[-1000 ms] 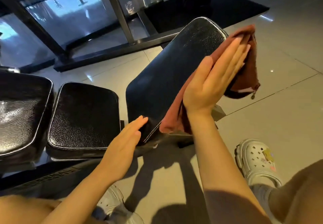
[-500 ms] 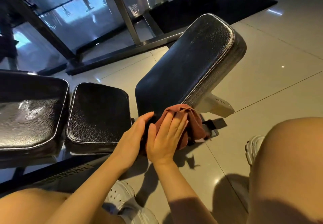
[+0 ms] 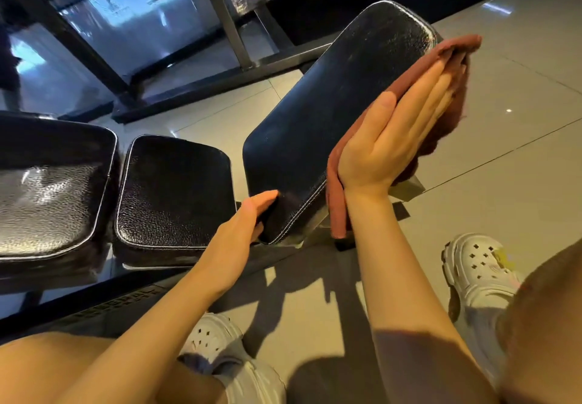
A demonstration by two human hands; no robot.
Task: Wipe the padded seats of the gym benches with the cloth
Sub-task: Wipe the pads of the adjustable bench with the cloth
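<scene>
The right hand (image 3: 390,139) lies flat with its fingers straight and together, pressing a rust-red cloth (image 3: 441,66) against the right side edge of the tilted black bench pad (image 3: 330,113). The cloth is sandwiched between the palm and the pad's side; it runs from the pad's upper right corner down past the wrist, with a folded tail hanging below the pad's lower edge. The left hand (image 3: 248,217) is open too, fingers extended and resting against the lower left corner of the same pad, thumb side up, holding nothing. The tilted pad rises away from the person, its top end far from the hands. To its left sits a smaller flat black seat pad (image 3: 173,189) with pale piping, just beside the tilted one, and further left a larger flat black pad (image 3: 53,189) with a glossy sheen. Below the arms are two white perforated clogs (image 3: 478,271) on a pale tiled floor (image 3: 504,157). Beyond the pads stand dark metal frame bars (image 3: 226,19)
</scene>
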